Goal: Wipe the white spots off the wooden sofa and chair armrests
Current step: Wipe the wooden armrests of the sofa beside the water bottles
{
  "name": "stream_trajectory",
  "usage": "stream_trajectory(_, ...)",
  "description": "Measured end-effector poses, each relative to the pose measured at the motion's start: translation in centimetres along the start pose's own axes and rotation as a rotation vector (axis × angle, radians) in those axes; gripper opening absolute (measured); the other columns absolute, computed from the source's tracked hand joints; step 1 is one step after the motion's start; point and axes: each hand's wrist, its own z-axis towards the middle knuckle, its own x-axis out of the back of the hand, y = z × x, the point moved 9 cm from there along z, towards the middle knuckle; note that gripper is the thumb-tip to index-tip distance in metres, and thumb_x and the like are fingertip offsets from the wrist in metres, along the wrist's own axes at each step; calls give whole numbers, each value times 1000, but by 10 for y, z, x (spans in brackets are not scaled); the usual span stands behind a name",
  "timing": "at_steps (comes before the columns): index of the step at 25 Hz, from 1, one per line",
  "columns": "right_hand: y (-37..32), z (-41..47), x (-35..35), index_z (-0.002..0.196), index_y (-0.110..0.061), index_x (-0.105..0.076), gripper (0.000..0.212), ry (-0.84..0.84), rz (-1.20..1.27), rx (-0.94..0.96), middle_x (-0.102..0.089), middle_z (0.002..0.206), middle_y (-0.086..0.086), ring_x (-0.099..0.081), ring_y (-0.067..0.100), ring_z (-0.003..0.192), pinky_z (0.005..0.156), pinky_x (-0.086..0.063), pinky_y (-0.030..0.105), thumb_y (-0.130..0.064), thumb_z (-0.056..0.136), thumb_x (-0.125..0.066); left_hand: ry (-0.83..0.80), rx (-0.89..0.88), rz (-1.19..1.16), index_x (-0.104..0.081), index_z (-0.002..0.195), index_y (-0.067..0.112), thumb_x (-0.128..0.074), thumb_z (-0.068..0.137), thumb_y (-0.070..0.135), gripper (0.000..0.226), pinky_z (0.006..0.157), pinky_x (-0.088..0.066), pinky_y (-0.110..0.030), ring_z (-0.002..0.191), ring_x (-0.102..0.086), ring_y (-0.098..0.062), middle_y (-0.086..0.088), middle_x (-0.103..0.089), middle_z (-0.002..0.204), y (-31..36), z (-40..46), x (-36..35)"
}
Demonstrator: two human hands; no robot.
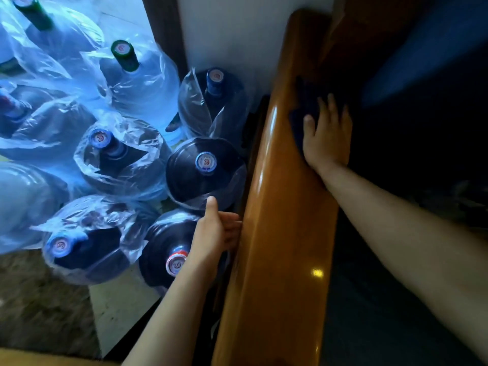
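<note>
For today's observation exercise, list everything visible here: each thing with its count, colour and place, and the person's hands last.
armrest: one, glossy brown wood, running up the middle.
cloth: one, dark blue, on the armrest under the right hand.
water jugs: about ten, dark or bluish, most in clear plastic bags, on the floor at left.
wall: one, white, behind the jugs.
left hand: one, fingers against the armrest's outer side.
right hand: one, flat on the cloth.

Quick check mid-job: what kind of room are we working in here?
Probably a home living room or an office lounge corner, dimly lit. A glossy wooden armrest is wiped with a dark cloth under the right hand, and bagged water-cooler jugs stand on the floor beside it.
</note>
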Motion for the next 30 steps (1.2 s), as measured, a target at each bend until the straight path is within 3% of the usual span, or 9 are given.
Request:
stream_trajectory(3,-46,-151,-26,156,-31,-38,57,-179,-55,554,-24,171,0,-13,38,158,127,-10,57,-50,103,-35,21,39,-11,-75,92,2,-23,104,60,78,93,-55,-48,96,-73,-37,-19,-79,94,-29,-19,10)
stream_trajectory(6,-85,-163,-32,134,-22,-63,55,-321,-215,988,-51,155,7,-31,40,151,125,-16,55,-54,96,-39,112,83,-44,-74,90,0,-23,104,60,80,78,-54,-40,84,-72,-34,-23,-78,91,-65,-37,25)
stream_trajectory(9,-134,-63,-31,109,-12,-76,68,-270,-555,886,-73,118,15,-57,39,121,112,-35,50,-55,90,-26,196,12,-46,-75,84,2,-23,103,62,82,66,-52,-35,68,-69,-27,-19,-78,80,-102,-45,48)
stream_trajectory(11,-150,-60,-41,103,-16,-79,73,-322,-663,826,-76,108,15,-63,38,107,101,-40,47,-57,85,-21,254,-33,-36,-75,78,5,-22,102,64,83,60,-52,-33,59,-68,-20,-14,-77,70,-122,-56,62)
stream_trajectory(14,-156,-190,-71,101,-21,-79,71,-452,-662,1079,-78,102,12,-68,36,100,89,-39,44,-58,84,-22,369,-88,-94,-70,71,6,-20,103,62,81,55,-47,-31,55,-64,-23,-12,-70,61,-157,-82,82)
stream_trajectory(18,-147,-405,-71,93,-19,-75,48,-600,-445,1292,-76,93,6,-64,34,89,88,-38,44,-51,94,-39,498,19,-293,-64,72,9,-20,105,58,74,53,-46,-30,57,-62,-27,-15,-67,68,-226,-125,106)
stream_trajectory(23,-142,-438,-67,99,-25,-70,57,-663,-449,1565,-75,98,2,-67,30,93,85,-46,41,-61,100,-27,390,124,-866,-64,101,1,-27,104,59,69,68,-56,-44,87,-71,-36,-24,-71,97,-283,-164,93)
stream_trajectory(27,-163,-371,-91,102,-18,-76,55,-556,-773,1129,-77,113,12,-69,31,110,91,-39,41,-53,95,-34,313,110,-895,-61,103,-1,-29,105,56,66,75,-57,-48,92,-68,-44,-31,-65,104,-277,-164,91)
stream_trajectory(30,-161,-414,-85,97,-16,-78,49,-483,-611,1082,-78,102,9,-67,33,103,95,-39,42,-47,94,-42,354,120,-815,-60,98,5,-29,104,55,59,74,-57,-46,87,-68,-39,-25,-66,102,-271,-166,106)
